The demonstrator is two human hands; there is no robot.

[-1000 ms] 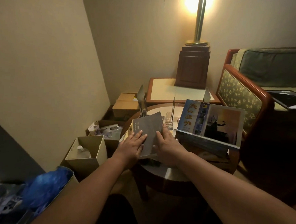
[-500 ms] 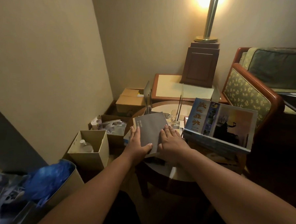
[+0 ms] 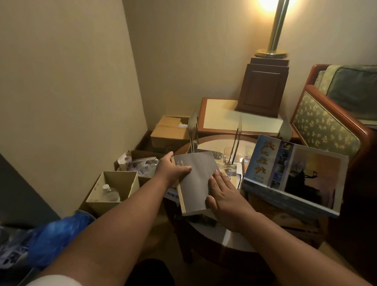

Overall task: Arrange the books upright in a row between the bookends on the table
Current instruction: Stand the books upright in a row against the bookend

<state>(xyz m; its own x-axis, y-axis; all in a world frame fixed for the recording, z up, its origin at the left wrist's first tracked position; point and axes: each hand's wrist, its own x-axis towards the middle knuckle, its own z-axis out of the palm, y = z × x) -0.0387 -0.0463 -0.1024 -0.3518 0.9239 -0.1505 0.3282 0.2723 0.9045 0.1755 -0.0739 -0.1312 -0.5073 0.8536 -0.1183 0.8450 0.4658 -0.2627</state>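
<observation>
A grey book (image 3: 194,180) lies tilted on other books at the near left of the round table (image 3: 239,241). My left hand (image 3: 171,169) grips its left edge, thumb over the cover. Beside it, my right hand (image 3: 226,196) rests flat with straight fingers along the book's right edge. A large blue and orange book (image 3: 295,172) leans on a stack at the right. Thin metal bookends (image 3: 193,130) (image 3: 238,132) stand at the back of the table, with a third (image 3: 285,128) further right.
Open cardboard boxes (image 3: 113,189) (image 3: 170,131) sit on the floor at the left by the wall. A lamp (image 3: 264,85) stands on a side table behind. An armchair (image 3: 332,130) is at the right. A blue bag (image 3: 53,240) lies at the lower left.
My left hand has slid up the grey book's left edge and taken hold of it. The book's left side has lifted, showing its page edge. My right hand stays flat beside it.
</observation>
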